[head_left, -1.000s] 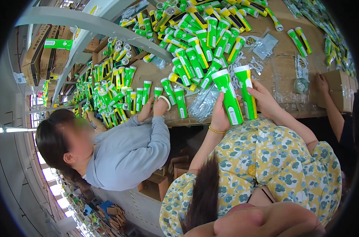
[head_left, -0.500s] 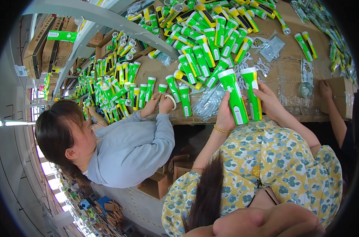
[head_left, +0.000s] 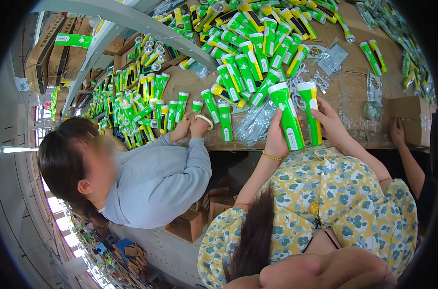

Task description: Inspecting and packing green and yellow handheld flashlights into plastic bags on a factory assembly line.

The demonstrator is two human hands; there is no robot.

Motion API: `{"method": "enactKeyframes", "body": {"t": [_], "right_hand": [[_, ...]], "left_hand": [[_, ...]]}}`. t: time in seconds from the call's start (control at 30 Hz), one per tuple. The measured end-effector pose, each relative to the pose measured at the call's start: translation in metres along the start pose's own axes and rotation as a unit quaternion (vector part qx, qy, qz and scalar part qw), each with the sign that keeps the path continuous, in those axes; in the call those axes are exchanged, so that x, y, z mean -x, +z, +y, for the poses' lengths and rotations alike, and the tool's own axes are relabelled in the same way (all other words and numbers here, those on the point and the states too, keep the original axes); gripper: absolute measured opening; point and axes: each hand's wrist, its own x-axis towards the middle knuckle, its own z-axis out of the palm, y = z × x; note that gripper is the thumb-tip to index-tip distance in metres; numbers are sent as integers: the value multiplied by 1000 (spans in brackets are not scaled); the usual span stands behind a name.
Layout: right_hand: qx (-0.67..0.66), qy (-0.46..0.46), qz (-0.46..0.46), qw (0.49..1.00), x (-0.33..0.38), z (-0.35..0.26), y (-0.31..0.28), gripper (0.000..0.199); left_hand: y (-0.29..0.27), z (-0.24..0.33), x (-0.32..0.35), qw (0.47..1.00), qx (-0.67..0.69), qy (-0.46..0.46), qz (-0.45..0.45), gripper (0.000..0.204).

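Observation:
My left hand (head_left: 276, 138) is wrapped round a green flashlight (head_left: 291, 120) with a white head, held upright with the head pointing away from me. In my right hand (head_left: 329, 118) is a second flashlight (head_left: 311, 111), green and yellow with a white head, gripped from its right side. The two stand side by side just in front of my body, over the table's front edge, with a narrow gap between them. Beyond them lies a large pile of similar flashlights (head_left: 250, 60). Clear plastic bags (head_left: 256, 125) lie just left of my left hand.
White cables (head_left: 320, 82) and a clear packet (head_left: 332, 59) lie on the cardboard-covered table (head_left: 346, 103). To the left a co-worker (head_left: 156, 178) handles a flashlight and a tape roll (head_left: 205, 120). Another person's hand touches a carton (head_left: 414, 120) at right. A metal frame (head_left: 132, 19) crosses the upper left.
Both flashlights stay in my hands, shifted very slightly to the right in the picture. The co-worker's head has turned a little, and the carton at right has moved slightly.

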Motion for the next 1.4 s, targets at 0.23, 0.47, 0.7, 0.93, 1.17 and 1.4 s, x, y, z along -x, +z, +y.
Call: {"method": "enactKeyframes", "body": {"t": [0.23, 0.47, 0.7, 0.93, 1.17, 1.4], "right_hand": [[16, -7, 20, 1000, 1, -2, 3, 48], [-207, 130, 24, 969, 2, -5, -2, 29], [-184, 118, -26, 975, -1, 8, -8, 36], [-105, 99, -54, 988, -17, 10, -4, 40], [121, 18, 166, 979, -68, 42, -100, 34], [436, 1, 357, 826, -99, 77, -184, 63]], "left_hand": [[-1, -4, -3, 1000, -19, -7, 0, 39], [10, -19, -10, 986, -160, 47, 19, 31], [-6, -39, -21, 985, -168, 46, 12, 39], [-32, -41, -39, 858, -498, 119, 35, 56], [-85, 28, -7, 726, -564, 333, 209, 55], [-127, 55, 50, 702, -593, 287, 270, 45]]}}
